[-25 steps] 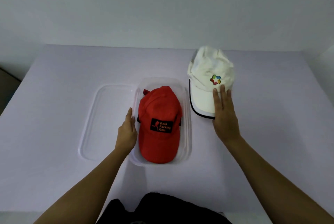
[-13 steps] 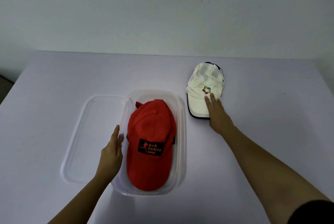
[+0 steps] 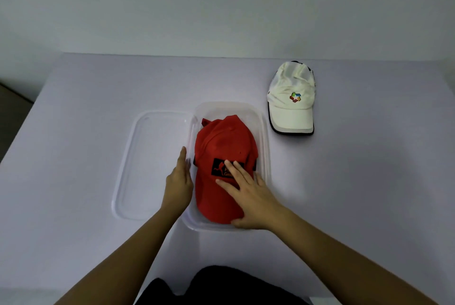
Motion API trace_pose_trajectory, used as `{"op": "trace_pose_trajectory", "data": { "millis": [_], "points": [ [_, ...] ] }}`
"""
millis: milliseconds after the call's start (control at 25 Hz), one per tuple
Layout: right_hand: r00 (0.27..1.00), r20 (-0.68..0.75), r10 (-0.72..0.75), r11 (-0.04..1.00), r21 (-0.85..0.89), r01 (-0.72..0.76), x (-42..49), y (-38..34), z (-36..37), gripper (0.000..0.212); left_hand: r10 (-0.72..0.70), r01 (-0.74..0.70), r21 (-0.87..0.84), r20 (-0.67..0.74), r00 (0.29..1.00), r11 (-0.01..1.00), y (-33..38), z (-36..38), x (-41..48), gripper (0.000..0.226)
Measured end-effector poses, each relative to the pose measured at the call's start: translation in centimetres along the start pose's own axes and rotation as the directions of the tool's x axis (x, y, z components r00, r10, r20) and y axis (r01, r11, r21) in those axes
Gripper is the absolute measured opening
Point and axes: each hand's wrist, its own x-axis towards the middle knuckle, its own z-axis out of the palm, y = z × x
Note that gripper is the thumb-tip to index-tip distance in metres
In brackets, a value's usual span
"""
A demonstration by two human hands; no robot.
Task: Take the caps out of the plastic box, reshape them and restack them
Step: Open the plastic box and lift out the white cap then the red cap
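While the red cap (image 3: 225,171) sits in the plastic box (image 3: 267,156), the right hand (image 3: 248,196) lies flat and open directly on its brim, holding nothing yet, so it's the nearer one. Left hand (image 3: 178,182) is open against the box's left wall, cap running lengthwise away from both. Plenty of bare table (image 3: 369,181) to the right; white cap (image 3: 291,105) is well beyond the fingers.

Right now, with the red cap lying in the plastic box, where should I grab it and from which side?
Probably by the brim. The red cap lies crown up in the plastic box, brim toward you against the near wall, where the right hand already rests. Come from above at the near end, slip fingers under the brim and lift; the walls block the sides.
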Motion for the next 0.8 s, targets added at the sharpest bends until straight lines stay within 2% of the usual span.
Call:
{"op": "trace_pose_trajectory", "data": {
  "millis": [120,320,480,560,640,680,720,760,800],
  "points": [
    [0.997,0.078,0.024,0.996,-0.092,-0.016,0.4,-0.7,-0.5,0.112,0.014,-0.013,-0.016,0.020,1.000,1.000,-0.2,-0.1,-0.1,0.051],
    [0.988,0.095,0.125,0.992,-0.030,-0.123,0.6,-2.8,-1.6,0.100,0.021,-0.021,-0.005,0.036,0.999,1.000,-0.3,0.1,0.1,0.052],
    [0.961,-0.115,0.251,0.965,0.107,-0.239,-0.6,-4.1,-4.1,0.070,0.011,-0.008,-0.031,0.084,0.996,0.999,-0.3,-0.3,0.1,0.050],
    [0.931,-0.243,0.271,0.956,0.179,-0.232,-2.0,-4.6,-5.0,0.067,0.046,-0.044,-0.023,0.075,0.996,0.999,0.3,-1.1,0.1,0.048],
    [0.858,-0.444,0.257,0.958,0.232,-0.166,-3.4,-5.2,-5.6,0.068,0.052,-0.053,-0.058,-0.013,0.999,0.997,2.0,-2.5,-0.3,0.047],
    [0.798,-0.553,0.239,0.965,0.227,-0.132,-4.2,-5.2,-5.6,0.065,0.016,-0.023,-0.141,-0.045,0.999,0.990,3.3,-3.4,-0.7,0.048],
    [0.739,-0.634,0.230,0.969,0.218,-0.115,-4.9,-5.1,-5.6,0.059,-0.052,0.042,-0.306,-0.026,0.998,0.951,4.9,-4.2,-1.1,0.048],
    [0.703,-0.672,0.232,0.969,0.219,-0.111,-5.6,-5.0,-5.7,0.055,-0.126,0.150,-0.509,0.080,0.989,0.848,6.8,-5.0,-1.7,0.049],
    [0.688,-0.687,0.234,0.970,0.215,-0.115,-6.3,-4.7,-5.7,0.055,-0.148,0.272,-0.670,0.237,0.960,0.691,8.8,-5.7,-2.4,0.049]
  ]
}}
